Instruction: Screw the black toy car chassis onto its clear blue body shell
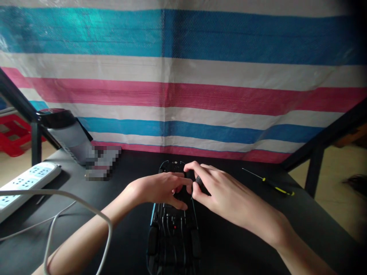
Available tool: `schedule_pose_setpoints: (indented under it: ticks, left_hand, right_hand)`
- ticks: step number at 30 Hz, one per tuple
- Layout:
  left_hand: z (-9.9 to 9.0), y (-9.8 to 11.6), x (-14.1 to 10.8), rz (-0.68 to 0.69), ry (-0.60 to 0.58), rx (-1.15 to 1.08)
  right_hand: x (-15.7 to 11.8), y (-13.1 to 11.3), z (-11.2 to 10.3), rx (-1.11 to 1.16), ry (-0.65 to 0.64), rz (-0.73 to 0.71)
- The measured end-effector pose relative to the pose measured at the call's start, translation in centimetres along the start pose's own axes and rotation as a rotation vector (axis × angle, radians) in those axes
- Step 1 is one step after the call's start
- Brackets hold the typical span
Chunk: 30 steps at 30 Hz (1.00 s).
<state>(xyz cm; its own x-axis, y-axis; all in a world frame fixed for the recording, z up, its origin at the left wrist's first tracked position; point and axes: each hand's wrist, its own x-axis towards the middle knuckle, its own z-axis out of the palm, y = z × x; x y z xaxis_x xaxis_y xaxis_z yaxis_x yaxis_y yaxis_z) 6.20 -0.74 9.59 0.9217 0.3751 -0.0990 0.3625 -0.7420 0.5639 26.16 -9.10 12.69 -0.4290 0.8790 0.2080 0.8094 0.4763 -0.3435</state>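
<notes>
A toy car lies wheels-up on the black table, its dark underside facing me and thin blue edges showing along its sides. My left hand rests across the upper part of the underside, fingers bent over it and thumb reaching towards the middle; what its fingertips touch is partly hidden. From the right, my right hand curls its thumb and fingers around a black ridged wheel at the car's far right corner. Both hands' fingertips nearly meet. Nearer to me, two more wheels flank the chassis.
A screwdriver with a black and yellow handle lies on the right. At left are a white power strip, a looping pale cable, a black-lidded cup and a blurred-out item. A striped sheet hangs behind the table.
</notes>
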Motion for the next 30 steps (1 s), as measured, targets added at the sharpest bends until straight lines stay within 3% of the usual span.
schedule_pose_setpoints:
  ticks: [5,10,22,30]
  left_hand:
    - [0.24,0.06,-0.08,-0.031,0.012,0.022]
    - [0.07,0.12,-0.05,-0.036,-0.004,-0.001]
    - [-0.03,-0.22,0.08,-0.009,0.008,0.057]
    - [0.2,-0.45,0.01,0.018,0.005,0.046]
  right_hand:
    - [0.28,0.12,-0.07,-0.075,0.004,0.062]
    - [0.25,0.01,-0.34,-0.027,0.037,-0.025]
    - [0.0,-0.53,-0.54,-0.013,-0.068,-0.002]
    - [-0.2,-0.39,-0.28,-0.052,-0.055,-0.02]
